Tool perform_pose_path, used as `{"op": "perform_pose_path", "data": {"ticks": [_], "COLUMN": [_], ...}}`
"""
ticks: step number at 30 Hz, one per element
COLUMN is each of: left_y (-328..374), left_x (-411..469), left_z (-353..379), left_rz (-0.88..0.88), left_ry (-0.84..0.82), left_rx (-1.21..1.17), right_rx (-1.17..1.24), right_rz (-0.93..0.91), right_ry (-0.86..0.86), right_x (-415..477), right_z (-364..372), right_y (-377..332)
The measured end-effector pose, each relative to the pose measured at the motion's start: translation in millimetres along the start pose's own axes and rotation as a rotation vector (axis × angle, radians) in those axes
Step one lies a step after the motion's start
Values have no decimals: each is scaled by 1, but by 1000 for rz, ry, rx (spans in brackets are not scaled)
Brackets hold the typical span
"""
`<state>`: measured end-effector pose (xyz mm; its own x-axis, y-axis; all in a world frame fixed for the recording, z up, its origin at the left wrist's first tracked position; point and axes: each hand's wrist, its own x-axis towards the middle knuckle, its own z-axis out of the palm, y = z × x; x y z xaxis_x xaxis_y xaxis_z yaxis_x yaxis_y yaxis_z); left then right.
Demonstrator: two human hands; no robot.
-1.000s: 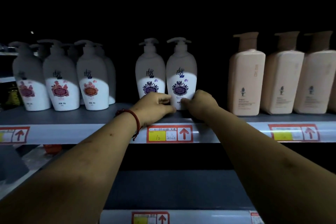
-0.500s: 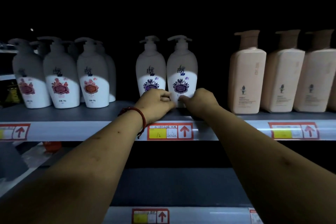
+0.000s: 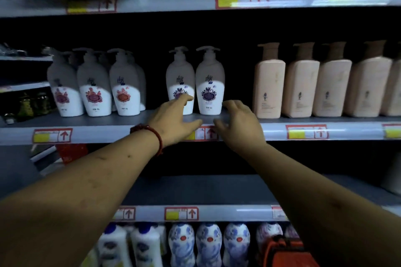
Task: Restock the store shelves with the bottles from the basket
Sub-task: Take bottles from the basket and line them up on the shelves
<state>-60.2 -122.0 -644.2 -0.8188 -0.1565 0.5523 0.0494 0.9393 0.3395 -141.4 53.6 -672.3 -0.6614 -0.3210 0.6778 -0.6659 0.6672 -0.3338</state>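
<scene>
– On the middle shelf, near its front edge, what's going on?

– Two purple-label pump bottles stand upright side by side, between the red-label pump bottles on the left and the beige bottles on the right.

– And the hands?

– Both are spread and hold nothing. The left hand has its index finger across the front of the left bottle; I can't tell whether it presses. The right hand hovers just beside the right bottle's base, fingers apart.

– So which step?

– Placing and straightening this pair looks done, I'd say.

– Next?

– Draw both hands clear without nudging the bottles, then reach down to the orange-red thing at the lower right, probably the basket. Its contents are hidden. Gaps on either side of the pair could take another bottle.
</scene>
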Motion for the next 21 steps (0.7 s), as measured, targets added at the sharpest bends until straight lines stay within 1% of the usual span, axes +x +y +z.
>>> {"op": "perform_pose_path", "data": {"ticks": [3,5,8,11,14,18,21], "left_y": [14,24,40,55,67,85,103], "left_x": [-30,-49,-76,-105,-132,-159,-172], "left_z": [-7,-1,19,48,87,143,182], "left_rz": [18,47,143,200,218,210,210], "left_ry": [-29,-32,-12,-21,-101,-305,-394], "left_rx": [140,186,226,173,151,173,136], "right_rx": [-64,-88,-118,-115,-142,-200,-209], "right_rz": [-93,-132,-99,-58,-10,107,194], "right_ry": [-24,-32,-87,-127,-188,-270,-340], "right_x": [-31,-52,-88,-130,-171,-219,-251], "right_z": [-20,-32,-43,-48,-54,-67,-77], "right_y": [3,9,24,46,77,125,156]}}
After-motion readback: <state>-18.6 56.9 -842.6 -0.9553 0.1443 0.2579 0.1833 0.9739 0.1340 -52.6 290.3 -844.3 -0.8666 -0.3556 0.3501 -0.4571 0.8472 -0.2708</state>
